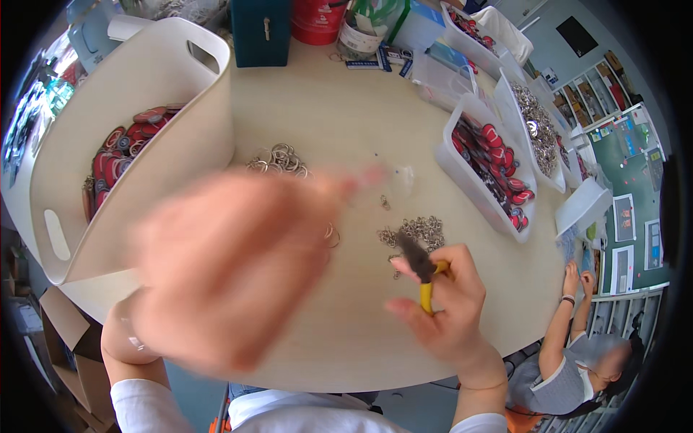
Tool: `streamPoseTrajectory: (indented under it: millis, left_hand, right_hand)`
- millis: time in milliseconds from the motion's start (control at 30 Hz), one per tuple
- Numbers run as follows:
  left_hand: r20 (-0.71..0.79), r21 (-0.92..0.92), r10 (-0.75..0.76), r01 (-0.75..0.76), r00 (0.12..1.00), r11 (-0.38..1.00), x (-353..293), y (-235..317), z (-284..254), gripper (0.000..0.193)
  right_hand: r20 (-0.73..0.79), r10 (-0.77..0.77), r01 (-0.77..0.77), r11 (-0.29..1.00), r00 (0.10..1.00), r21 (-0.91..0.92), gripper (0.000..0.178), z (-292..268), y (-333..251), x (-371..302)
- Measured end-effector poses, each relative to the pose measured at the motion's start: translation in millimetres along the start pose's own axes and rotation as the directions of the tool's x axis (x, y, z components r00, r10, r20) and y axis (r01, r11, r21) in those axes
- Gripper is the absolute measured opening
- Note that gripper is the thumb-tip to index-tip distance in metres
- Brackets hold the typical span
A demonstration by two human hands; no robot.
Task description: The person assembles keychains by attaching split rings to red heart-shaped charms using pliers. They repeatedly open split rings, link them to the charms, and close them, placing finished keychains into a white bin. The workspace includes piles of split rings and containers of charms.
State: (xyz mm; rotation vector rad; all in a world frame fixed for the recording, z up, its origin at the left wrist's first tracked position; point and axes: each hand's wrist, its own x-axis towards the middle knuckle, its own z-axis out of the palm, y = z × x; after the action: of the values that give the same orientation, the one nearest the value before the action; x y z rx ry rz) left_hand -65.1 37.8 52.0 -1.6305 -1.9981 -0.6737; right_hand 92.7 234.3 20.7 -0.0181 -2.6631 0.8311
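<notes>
In my right hand [458, 303] is a pair of pliers [416, 254] with dark jaws and yellow handles. Its jaws point up and left, just beside a small pile of silver chain pieces [426, 229] on the table. My left hand [238, 260] is raised large toward the camera and smeared by motion, so its finger state is unclear. A blurred reddish shape [369, 177] shows at its fingertips; I cannot make out what it is. Beyond that hand lies a heap of silver split rings [281, 159], partly hidden by it.
A tall white bin [216, 108] with red oval pieces [119, 162] stands left. At right are a clear tray [447, 162] of red pieces [498, 155] and another of metal parts [534, 126]. A teal box [260, 32] and red bucket [316, 22] stand behind. Another person [570, 368] sits at right.
</notes>
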Motion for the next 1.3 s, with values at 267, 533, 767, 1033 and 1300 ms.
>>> streamPoseTrajectory:
  millis: [267, 533, 767, 1033, 1300]
  left_hand:
    - [-0.246, 0.707, -0.496, 0.504, 0.833, 0.496, -62, -100, -90, 0.019]
    - [-0.256, 0.291, -0.536, 0.593, 0.804, 0.751, -14, -46, -53, 0.036]
    - [0.236, -0.302, -0.274, 0.338, 0.932, 0.891, 3, -3, 8, 0.010]
    - [0.906, -0.422, 0.010, 0.906, 0.423, -0.041, -27, 12, 84, 0.019]
    - [0.959, -0.159, 0.014, 0.575, 0.285, -0.803, -28, 25, 94, 0.025]
  right_hand:
    - [0.171, 0.235, -0.234, 0.972, 0.957, -0.025, 0.019, 71, 27, 37]
    - [0.167, 0.357, -0.349, 0.934, 0.919, -0.075, 0.025, 71, 29, 41]
    - [0.319, 0.353, -0.290, 0.929, 0.879, -0.230, 0.022, 70, 17, 51]
    - [0.263, 0.480, -0.494, 0.870, 0.837, -0.016, 0.016, 21, 19, 52]
    - [0.210, 0.356, -0.376, 0.924, 0.911, 0.065, 0.011, 7, 9, 30]
